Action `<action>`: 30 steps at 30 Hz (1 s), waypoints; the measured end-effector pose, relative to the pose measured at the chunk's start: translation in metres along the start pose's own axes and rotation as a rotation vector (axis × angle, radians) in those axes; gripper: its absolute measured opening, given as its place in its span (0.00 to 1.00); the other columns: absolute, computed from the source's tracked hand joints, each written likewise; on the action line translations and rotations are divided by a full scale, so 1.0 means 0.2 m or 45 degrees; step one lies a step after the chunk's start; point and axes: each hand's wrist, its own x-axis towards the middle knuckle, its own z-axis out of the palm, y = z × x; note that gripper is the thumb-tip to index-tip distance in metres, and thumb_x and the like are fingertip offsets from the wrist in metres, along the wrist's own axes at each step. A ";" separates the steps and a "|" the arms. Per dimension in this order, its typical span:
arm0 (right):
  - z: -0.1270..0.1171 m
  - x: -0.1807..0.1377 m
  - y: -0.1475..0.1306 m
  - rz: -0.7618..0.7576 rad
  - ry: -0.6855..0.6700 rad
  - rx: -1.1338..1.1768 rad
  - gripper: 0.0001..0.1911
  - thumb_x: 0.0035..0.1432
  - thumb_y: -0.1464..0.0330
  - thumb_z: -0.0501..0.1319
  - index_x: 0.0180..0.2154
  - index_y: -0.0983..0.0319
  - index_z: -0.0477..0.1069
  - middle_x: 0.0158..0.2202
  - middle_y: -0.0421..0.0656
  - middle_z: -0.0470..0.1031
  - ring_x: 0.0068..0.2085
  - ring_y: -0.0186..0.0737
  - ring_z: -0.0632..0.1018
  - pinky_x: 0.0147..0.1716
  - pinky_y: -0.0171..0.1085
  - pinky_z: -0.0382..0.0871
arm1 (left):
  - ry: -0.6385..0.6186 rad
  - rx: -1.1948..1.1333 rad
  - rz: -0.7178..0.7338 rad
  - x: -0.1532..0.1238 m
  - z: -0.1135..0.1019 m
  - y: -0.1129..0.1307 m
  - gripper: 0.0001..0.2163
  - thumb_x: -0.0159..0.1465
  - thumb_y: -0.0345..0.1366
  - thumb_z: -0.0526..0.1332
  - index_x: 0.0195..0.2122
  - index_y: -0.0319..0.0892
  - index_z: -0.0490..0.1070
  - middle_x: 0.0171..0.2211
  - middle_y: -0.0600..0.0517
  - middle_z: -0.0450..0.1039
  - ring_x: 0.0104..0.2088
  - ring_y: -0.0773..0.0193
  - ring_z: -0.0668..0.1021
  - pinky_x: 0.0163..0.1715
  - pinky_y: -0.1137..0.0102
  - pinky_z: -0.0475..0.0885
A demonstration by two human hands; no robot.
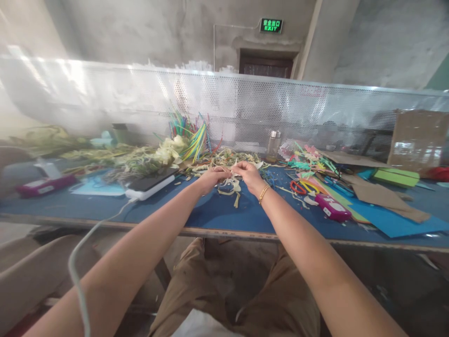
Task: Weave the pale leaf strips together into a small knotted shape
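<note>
My left hand (pixel 213 177) and my right hand (pixel 249 174) meet above the blue table (pixel 217 215), fingers pinched together on a thin pale strip (pixel 229 170) stretched between them. More cream-coloured strips and scraps (pixel 229 186) lie on the table right under the hands. A gold bracelet (pixel 263 193) sits on my right wrist. Both arms reach straight out from my lap.
A white power bank with a phone on it (pixel 150 186) and its cable lie to the left. Bundled coloured sticks (pixel 191 135) and pale flowers (pixel 171 149) stand behind. Scissors (pixel 301 187), a pink tool (pixel 332 208), coloured card and cardboard lie right. A jar (pixel 273 146) stands by the perforated screen.
</note>
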 end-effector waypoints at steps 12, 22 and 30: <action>-0.02 0.00 -0.03 0.049 0.061 0.073 0.15 0.41 0.58 0.66 0.25 0.60 0.66 0.24 0.36 0.67 0.28 0.31 0.68 0.32 0.33 0.64 | -0.105 -0.296 -0.050 -0.01 0.00 0.02 0.11 0.49 0.37 0.69 0.32 0.38 0.74 0.27 0.49 0.74 0.29 0.64 0.75 0.29 0.71 0.67; -0.02 0.01 -0.03 0.132 0.085 0.167 0.11 0.39 0.65 0.65 0.27 0.60 0.68 0.24 0.35 0.70 0.27 0.31 0.70 0.30 0.33 0.63 | 0.055 -0.315 0.024 0.00 -0.02 0.01 0.11 0.46 0.34 0.71 0.30 0.39 0.73 0.26 0.53 0.72 0.27 0.69 0.73 0.27 0.73 0.66; -0.02 -0.01 -0.03 0.242 -0.088 0.003 0.16 0.43 0.54 0.65 0.25 0.61 0.72 0.24 0.39 0.73 0.27 0.32 0.69 0.29 0.34 0.59 | -0.031 -0.291 -0.019 -0.01 -0.01 0.02 0.16 0.44 0.31 0.71 0.36 0.40 0.74 0.30 0.52 0.73 0.30 0.70 0.74 0.29 0.74 0.65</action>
